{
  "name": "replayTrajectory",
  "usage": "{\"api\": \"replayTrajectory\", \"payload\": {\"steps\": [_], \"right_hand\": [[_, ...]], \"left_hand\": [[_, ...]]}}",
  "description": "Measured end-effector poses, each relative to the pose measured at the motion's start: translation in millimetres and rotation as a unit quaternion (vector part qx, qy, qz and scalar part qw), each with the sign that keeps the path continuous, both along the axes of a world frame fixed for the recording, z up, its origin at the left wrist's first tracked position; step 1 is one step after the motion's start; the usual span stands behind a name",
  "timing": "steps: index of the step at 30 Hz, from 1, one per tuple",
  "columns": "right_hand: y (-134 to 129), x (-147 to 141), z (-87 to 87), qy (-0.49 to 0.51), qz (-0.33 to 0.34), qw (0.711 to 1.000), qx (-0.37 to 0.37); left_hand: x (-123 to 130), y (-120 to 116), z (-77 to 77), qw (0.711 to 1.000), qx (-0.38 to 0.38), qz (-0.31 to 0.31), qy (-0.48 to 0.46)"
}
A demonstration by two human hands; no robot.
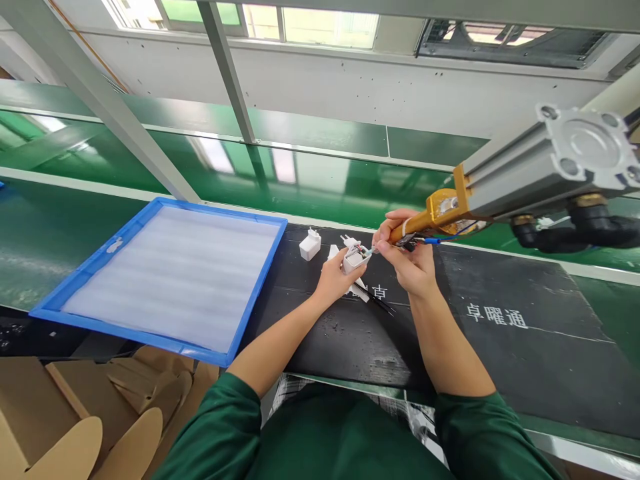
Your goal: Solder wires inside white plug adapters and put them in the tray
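Note:
My left hand (336, 277) is closed around a small white plug adapter housing (354, 261), with thin wires showing in its top. My right hand (407, 263) is closed, its thumb and fingertips pinched beside the housing. A small pale blue bit shows at those fingertips; what they grip is partly hidden. The orange front end (417, 223) of a silver air cylinder (543, 170) overlaps my right fingers, with black and blue wires beside it. Another white plug adapter (311, 245) stands left of my left hand. Black tweezers (376, 299) and white pieces lie under my hands.
A blue-rimmed tray (257, 280) with a white sheet lies at left. Cardboard dividers (135, 407) stand below it. Black mat (520, 360) covers the bench in front of me. Behind runs a green surface (320, 183) with grey posts (227, 73).

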State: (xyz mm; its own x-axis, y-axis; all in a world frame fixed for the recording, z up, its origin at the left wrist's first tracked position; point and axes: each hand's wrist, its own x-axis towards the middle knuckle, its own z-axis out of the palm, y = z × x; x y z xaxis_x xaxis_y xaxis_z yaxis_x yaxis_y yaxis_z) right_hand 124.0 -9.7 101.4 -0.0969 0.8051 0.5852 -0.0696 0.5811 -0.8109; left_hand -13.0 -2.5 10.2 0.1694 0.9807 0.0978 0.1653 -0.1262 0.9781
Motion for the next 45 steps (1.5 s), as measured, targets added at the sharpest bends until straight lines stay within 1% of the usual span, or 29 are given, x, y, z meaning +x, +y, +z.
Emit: {"api": "replayTrajectory", "payload": {"steps": [6, 11, 13, 18, 24, 29, 32, 35, 38, 43, 45], "right_hand": [[-3, 1, 2.5, -0.013, 0.029, 1.000, -0.001], [-11, -6, 4.6, 0.002, 0.038, 0.999, -0.014], [-16, -9, 5.0, 0.003, 0.045, 0.999, -0.019], [-26, -14, 5.9, 0.011, 0.052, 0.998, -0.024], [-29, -16, 2.4, 0.026, 0.044, 0.997, -0.059], [-30, -14, -0.9, 0.016, 0.038, 0.998, -0.053], [-28, -10, -6.4, 0.000, 0.062, 0.997, -0.048], [-21, -5, -12.6, 0.004, 0.068, 0.996, -0.052], [-13, -1, -11.9, 0.005, 0.073, 0.996, -0.048], [2, 15, 0.5, -0.012, 0.094, 0.995, -0.026], [8, 23, 3.0, -0.023, 0.094, 0.995, -0.021]], "left_hand": [[1, 0, -2.0, 1.000, 0.006, -0.014, -0.013], [3, 3, -7.6, 0.999, 0.016, 0.000, 0.034], [5, 2, -8.5, 0.999, 0.025, -0.006, 0.034], [8, -1, -9.4, 0.997, 0.068, -0.025, -0.041], [9, -1, -14.9, 0.991, 0.076, -0.051, -0.093], [9, -2, -16.8, 0.988, 0.077, -0.059, -0.117], [8, -1, -14.6, 0.994, 0.053, -0.056, -0.079], [4, 3, -11.4, 0.999, 0.036, -0.017, -0.007], [-2, 12, -9.5, 0.998, 0.010, 0.013, 0.063], [-17, 25, -8.7, 0.986, -0.011, -0.012, 0.168], [-22, 29, -9.0, 0.983, -0.010, -0.033, 0.182]]}}
